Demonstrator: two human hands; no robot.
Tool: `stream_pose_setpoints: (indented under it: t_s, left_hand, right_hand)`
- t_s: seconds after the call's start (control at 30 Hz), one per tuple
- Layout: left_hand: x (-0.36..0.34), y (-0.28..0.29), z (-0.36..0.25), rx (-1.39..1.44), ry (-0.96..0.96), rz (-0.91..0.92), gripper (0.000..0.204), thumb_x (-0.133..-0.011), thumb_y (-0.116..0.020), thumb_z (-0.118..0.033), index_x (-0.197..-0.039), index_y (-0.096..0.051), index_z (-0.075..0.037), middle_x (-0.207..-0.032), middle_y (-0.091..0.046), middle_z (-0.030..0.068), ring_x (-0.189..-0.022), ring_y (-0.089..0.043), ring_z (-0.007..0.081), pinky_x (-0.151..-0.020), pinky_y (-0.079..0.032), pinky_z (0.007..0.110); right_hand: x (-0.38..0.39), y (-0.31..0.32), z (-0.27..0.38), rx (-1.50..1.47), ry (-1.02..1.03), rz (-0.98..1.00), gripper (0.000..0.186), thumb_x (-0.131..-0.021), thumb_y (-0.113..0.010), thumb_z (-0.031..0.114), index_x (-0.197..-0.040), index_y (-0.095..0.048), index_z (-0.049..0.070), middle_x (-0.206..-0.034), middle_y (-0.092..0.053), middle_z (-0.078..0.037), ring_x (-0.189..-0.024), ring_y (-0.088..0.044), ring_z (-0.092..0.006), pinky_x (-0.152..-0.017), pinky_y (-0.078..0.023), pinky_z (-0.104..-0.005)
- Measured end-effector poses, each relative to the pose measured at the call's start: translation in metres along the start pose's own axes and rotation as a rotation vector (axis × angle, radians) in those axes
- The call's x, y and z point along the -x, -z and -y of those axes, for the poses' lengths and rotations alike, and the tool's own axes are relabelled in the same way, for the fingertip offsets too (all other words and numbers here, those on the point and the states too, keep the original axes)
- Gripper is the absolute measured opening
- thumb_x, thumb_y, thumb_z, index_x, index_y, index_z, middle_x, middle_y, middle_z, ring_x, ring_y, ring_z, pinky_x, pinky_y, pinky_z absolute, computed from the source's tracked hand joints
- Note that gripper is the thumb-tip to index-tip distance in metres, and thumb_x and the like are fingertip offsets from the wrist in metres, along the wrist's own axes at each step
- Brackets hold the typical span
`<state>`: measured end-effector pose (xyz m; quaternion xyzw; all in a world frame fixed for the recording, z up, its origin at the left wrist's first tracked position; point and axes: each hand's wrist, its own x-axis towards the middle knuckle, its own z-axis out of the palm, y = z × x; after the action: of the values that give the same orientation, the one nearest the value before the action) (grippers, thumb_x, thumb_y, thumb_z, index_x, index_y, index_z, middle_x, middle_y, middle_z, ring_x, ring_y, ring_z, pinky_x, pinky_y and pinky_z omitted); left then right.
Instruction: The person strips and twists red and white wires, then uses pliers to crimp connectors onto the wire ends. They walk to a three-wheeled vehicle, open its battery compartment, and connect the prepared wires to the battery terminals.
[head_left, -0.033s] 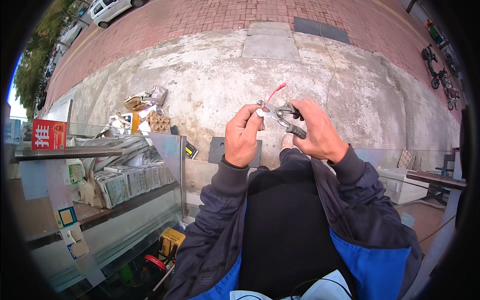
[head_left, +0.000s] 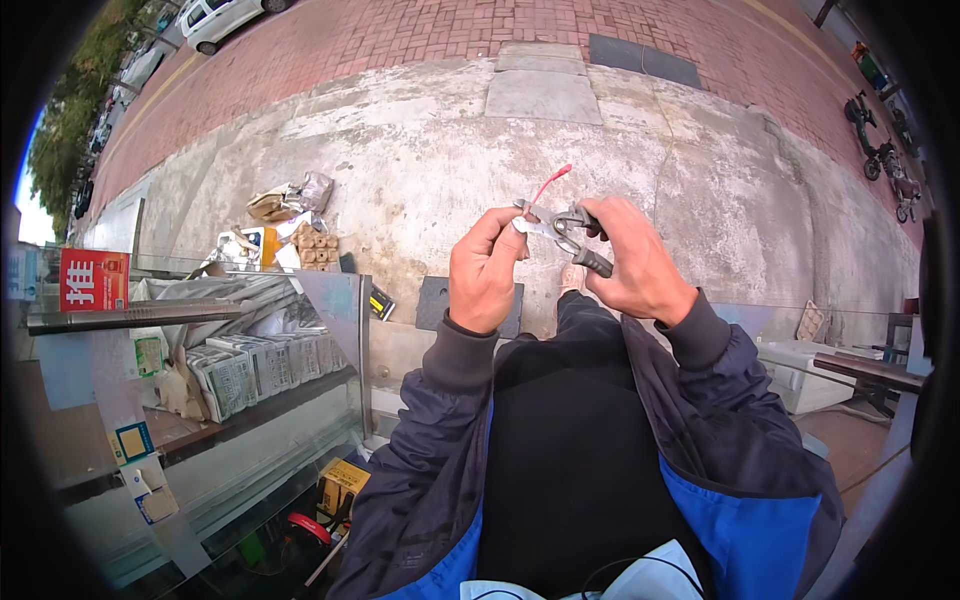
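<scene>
The pliers (head_left: pixel 563 238) and the red wire (head_left: pixel 551 183) at their tips have not moved, work seemingly unadvanced: the left hand (head_left: pixel 483 272) pinches, apparently on the wire's hidden end; the right hand (head_left: pixel 638 262) grips the parted handles.

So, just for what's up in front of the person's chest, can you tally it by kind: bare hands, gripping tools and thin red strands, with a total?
Bare hands: 2, the left hand and the right hand
Gripping tools: 1, the pliers
Thin red strands: 1, the wire-like red strand
Total: 4
</scene>
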<state>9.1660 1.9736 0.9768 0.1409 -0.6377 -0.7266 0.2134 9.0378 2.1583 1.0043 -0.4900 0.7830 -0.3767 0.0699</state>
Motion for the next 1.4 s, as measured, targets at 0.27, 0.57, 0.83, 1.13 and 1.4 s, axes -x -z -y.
stream_pose_setpoints:
  t_s: [0.27, 0.57, 0.83, 1.13, 1.4]
  left_hand:
    - [-0.191, -0.015, 0.092, -0.118, -0.054, -0.071, 0.022, -0.105, -0.063, -0.009, -0.122, -0.07, 0.003, -0.087, -0.065, 0.0022, -0.081, -0.057, 0.0089, -0.074, -0.048, 0.026]
    - [-0.405, 0.01, 0.123, 0.007, 0.114, -0.028, 0.022, -0.107, -0.061, -0.015, -0.116, -0.07, 0.003, -0.082, -0.062, 0.0005, -0.076, -0.054, 0.0068, -0.069, -0.044, 0.024]
    - [-0.596, 0.058, 0.145, 0.137, 0.165, 0.213, 0.024, -0.108, -0.059, -0.017, -0.112, -0.07, 0.003, -0.08, -0.059, -0.0013, -0.074, -0.052, 0.0071, -0.068, -0.042, 0.024]
    - [-0.739, 0.102, 0.125, 0.115, 0.121, 0.133, 0.021, -0.106, -0.059, -0.015, -0.114, -0.07, 0.001, -0.081, -0.059, -0.0015, -0.075, -0.053, 0.0068, -0.069, -0.044, 0.025]
    - [-0.849, 0.119, 0.138, -0.037, 0.09, 0.034, 0.021, -0.106, -0.06, -0.015, -0.115, -0.07, 0.001, -0.081, -0.059, -0.002, -0.075, -0.052, 0.0064, -0.068, -0.044, 0.025]
  right_hand:
    - [-0.128, -0.02, -0.162, -0.126, -0.069, -0.04, 0.065, -0.067, -0.072, 0.004, -0.13, -0.054, 0.0, -0.105, -0.058, -0.02, -0.099, -0.057, -0.0429, -0.089, -0.048, -0.0483]
    - [-0.315, -0.001, -0.272, -0.082, -0.127, 0.02, 0.066, -0.068, -0.072, 0.003, -0.13, -0.054, -0.002, -0.099, -0.055, -0.018, -0.095, -0.055, -0.0403, -0.087, -0.047, -0.0473]
    - [-0.467, -0.006, -0.335, -0.06, -0.211, -0.017, 0.067, -0.068, -0.073, 0.002, -0.133, -0.054, -0.001, -0.103, -0.058, -0.018, -0.098, -0.056, -0.039, -0.089, -0.048, -0.0466]
    - [-0.627, 0.002, -0.376, -0.091, -0.205, 0.025, 0.064, -0.069, -0.074, 0.001, -0.13, -0.056, -0.002, -0.1, -0.058, -0.017, -0.094, -0.059, -0.0362, -0.086, -0.049, -0.046]
    - [-0.736, -0.01, -0.449, -0.115, -0.06, -0.054, 0.054, -0.073, -0.071, -0.002, -0.125, -0.058, -0.001, -0.099, -0.061, -0.017, -0.086, -0.061, -0.0355, -0.077, -0.051, -0.0436]
